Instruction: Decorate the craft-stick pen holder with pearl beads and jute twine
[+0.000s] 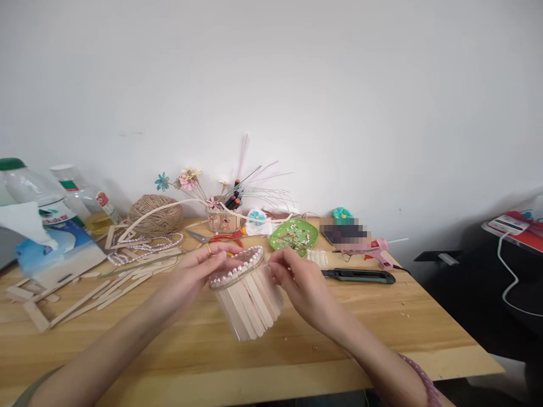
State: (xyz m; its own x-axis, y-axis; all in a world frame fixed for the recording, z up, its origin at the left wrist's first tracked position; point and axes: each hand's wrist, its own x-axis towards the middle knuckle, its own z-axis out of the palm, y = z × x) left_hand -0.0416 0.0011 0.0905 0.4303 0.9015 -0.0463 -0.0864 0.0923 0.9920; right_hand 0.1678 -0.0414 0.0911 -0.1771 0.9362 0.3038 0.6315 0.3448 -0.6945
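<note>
Between my hands, tilted above the table, is a small basket of upright popsicle sticks point(250, 305) with a row of pearl beads point(237, 276) round its rim. My left hand point(203, 270) grips the basket at the upper left of its rim, some fingers reaching over the top. At the right side of the rim, my right hand point(297, 277) has thumb and forefinger pinched together; whether something small is between them I cannot make out. The far side of the basket is hidden.
Loose popsicle sticks point(123, 285), a pearl string point(148, 249) and a twine ball point(155, 215) lie at left. Behind stand a pen basket point(223, 219), scissors point(220, 239) and a green dish point(280, 233). A utility knife point(360, 276) and pink glue gun point(377, 252) lie at right.
</note>
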